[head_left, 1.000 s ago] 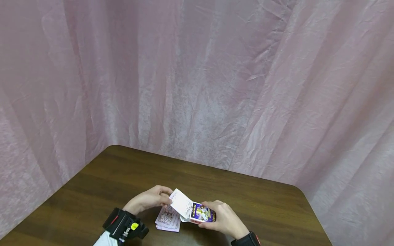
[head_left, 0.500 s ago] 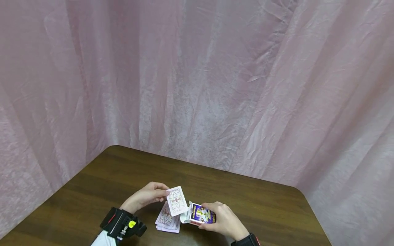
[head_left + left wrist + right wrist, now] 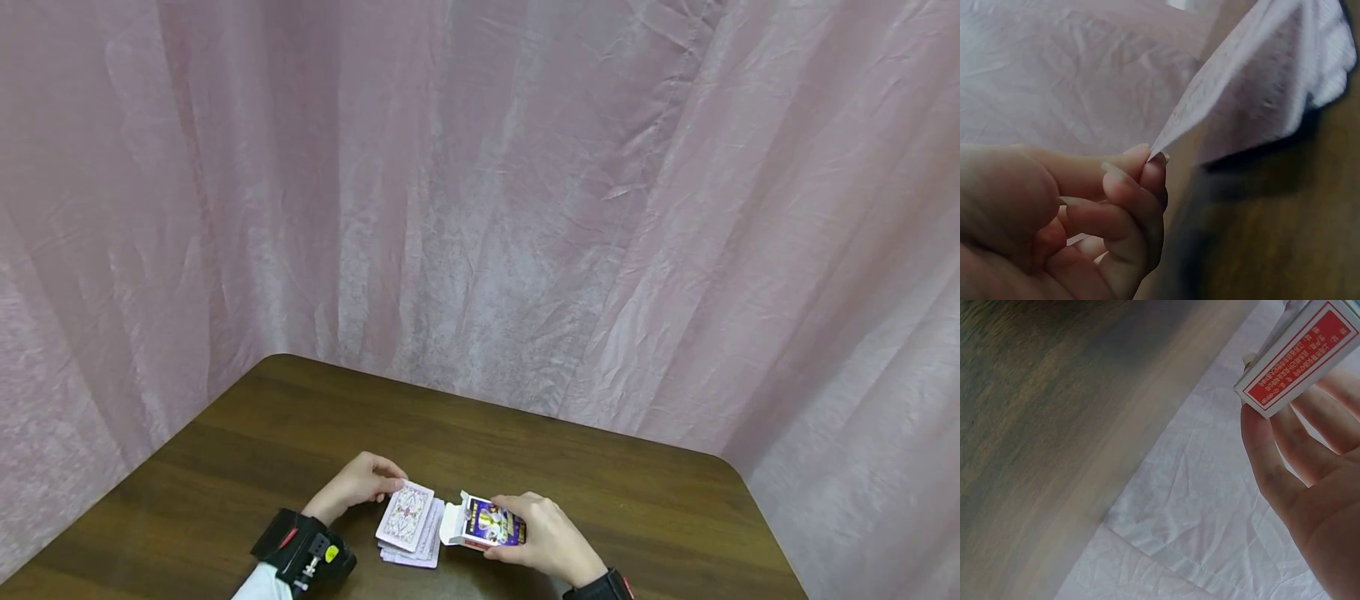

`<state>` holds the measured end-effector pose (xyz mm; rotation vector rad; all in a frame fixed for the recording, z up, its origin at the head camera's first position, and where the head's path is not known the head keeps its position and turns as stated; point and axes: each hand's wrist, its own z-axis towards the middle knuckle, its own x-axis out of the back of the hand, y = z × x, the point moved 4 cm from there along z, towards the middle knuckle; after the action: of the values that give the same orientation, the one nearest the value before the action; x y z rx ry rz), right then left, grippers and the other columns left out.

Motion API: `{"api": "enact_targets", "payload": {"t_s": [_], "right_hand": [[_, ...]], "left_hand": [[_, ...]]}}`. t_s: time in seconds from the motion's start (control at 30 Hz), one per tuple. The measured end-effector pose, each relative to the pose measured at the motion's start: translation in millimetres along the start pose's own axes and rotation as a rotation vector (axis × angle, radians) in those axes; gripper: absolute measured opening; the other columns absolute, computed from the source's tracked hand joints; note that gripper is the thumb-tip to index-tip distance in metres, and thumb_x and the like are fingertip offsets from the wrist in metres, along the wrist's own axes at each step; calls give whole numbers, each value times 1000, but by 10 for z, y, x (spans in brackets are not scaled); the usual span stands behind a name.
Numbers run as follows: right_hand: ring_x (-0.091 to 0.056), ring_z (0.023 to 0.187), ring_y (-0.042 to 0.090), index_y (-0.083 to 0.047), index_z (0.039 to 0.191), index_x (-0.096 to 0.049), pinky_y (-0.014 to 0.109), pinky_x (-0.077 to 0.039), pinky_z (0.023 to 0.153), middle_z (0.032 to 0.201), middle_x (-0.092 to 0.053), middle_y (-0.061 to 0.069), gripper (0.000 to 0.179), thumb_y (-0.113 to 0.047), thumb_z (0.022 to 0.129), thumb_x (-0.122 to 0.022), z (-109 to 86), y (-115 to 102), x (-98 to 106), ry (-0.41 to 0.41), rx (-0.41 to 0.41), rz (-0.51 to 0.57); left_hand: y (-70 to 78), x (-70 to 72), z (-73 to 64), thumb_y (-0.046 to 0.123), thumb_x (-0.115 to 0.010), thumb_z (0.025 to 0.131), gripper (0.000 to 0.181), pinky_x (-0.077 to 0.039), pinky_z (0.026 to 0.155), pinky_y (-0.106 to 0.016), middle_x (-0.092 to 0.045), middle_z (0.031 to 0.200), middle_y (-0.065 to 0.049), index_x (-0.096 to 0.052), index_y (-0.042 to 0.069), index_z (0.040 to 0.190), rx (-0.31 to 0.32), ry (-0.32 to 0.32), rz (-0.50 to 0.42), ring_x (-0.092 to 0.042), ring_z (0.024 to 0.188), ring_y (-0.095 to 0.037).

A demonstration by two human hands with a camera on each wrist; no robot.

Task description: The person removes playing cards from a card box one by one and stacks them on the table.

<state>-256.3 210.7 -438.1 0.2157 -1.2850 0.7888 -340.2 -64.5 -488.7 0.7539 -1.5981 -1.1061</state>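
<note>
My left hand (image 3: 362,482) pinches one corner of a playing card (image 3: 406,515) between thumb and fingertips. That card, patterned back up, overlaps a loose pile of playing cards (image 3: 431,543) on the table; in the left wrist view the held card (image 3: 1194,106) slants up from the pinch toward the pile. To the right, my right hand (image 3: 551,537) grips a purple and yellow card box (image 3: 491,522) by its sides. The box's white flap (image 3: 452,525) is open and points at the pile. A red printed panel (image 3: 1300,359) on the box shows in the right wrist view.
The brown wooden table (image 3: 600,483) has rounded far corners. Behind and beside it hangs a pink curtain (image 3: 480,208). Black camera straps (image 3: 296,546) sit on both wrists.
The left hand has drawn a card out of the box, swung it left and lowered it over the pile. The right hand and box have stayed in place.
</note>
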Motion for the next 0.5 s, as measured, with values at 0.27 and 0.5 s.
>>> {"api": "enact_targets", "payload": {"t_s": [0.27,0.5], "right_hand": [[-57,87,3,-11,116,-67,21,-48,72,101,-70,-2,56,-49,75,-78,1,5,-19,-4,6,-1],[-58,87,4,-11,115,-67,21,-48,72,101,-71,-1,57,-49,75,-78,2,4,-26,-6,13,-1]], "left_hand": [[9,-89,-23,4,-72,81,2,-37,47,-22,-54,57,1,-72,3,82,11,173,163,-48,47,-9],[110,-124,-82,4,-73,80,9,-39,45,-22,-57,57,-2,-65,5,76,24,209,276,-54,46,-10]]}}
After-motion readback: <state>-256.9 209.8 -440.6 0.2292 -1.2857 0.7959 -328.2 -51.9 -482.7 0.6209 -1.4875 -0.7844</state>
